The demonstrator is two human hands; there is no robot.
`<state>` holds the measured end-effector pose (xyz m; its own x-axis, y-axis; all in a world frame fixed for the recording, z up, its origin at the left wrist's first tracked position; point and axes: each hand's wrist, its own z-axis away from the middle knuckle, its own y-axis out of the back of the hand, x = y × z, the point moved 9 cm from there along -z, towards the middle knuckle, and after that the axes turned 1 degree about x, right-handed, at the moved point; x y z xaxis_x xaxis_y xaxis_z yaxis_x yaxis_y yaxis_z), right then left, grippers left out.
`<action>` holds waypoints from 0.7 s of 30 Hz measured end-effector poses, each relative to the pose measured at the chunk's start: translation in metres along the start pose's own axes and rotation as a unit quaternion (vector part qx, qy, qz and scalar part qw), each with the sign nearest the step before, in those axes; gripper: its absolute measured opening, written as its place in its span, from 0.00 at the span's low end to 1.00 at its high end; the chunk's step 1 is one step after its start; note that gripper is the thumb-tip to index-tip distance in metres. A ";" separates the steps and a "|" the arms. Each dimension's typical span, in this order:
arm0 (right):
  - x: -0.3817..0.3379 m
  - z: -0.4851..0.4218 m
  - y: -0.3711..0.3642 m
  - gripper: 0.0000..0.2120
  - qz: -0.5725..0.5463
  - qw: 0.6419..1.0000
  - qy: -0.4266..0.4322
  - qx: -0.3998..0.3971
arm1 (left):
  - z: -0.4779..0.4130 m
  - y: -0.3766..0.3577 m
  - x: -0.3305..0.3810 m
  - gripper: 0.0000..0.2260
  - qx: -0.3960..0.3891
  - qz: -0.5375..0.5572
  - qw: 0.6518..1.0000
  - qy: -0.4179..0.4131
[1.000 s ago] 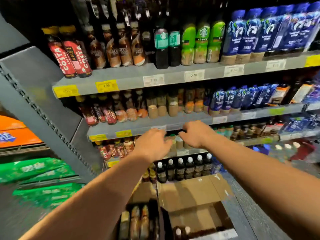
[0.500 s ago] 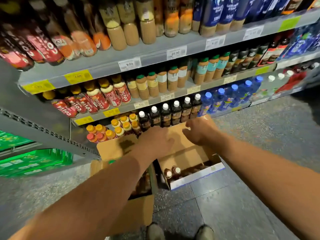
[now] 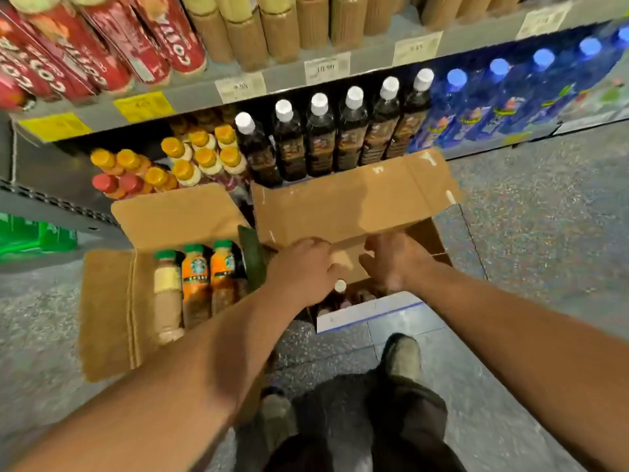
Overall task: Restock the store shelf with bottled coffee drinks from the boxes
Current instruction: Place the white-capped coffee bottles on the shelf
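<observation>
Head view: both hands reach into the open cardboard box point(image 3: 357, 206) on the floor, just toward twelve o'clock from centre. The left hand point(image 3: 303, 267) has its fingers curled down beside a white-capped dark bottle point(image 3: 339, 285) standing in that box; I cannot tell whether it grips anything. The right hand point(image 3: 396, 262), at three o'clock of the left, is loosely spread and holds nothing. At nine o'clock a second box point(image 3: 112, 301) holds orange-labelled coffee bottles point(image 3: 195, 277). At twelve o'clock, under the shelf edge point(image 3: 289, 76), stands a row of dark bottles point(image 3: 320, 137) with white caps
</observation>
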<state>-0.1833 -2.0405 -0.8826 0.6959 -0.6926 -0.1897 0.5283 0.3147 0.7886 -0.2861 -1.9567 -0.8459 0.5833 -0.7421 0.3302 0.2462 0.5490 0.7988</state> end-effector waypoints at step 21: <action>0.013 -0.132 -0.229 0.15 0.017 0.994 0.062 -0.094 | -0.120 -0.232 -0.085 0.16 -0.125 -0.212 0.969 0.021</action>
<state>-0.2306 -2.0361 -1.1425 0.7630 -0.5986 -0.2439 0.5766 0.4597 0.6754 -0.3003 -1.9747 -1.1197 0.4190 -0.9076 -0.0259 0.6467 0.2783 0.7102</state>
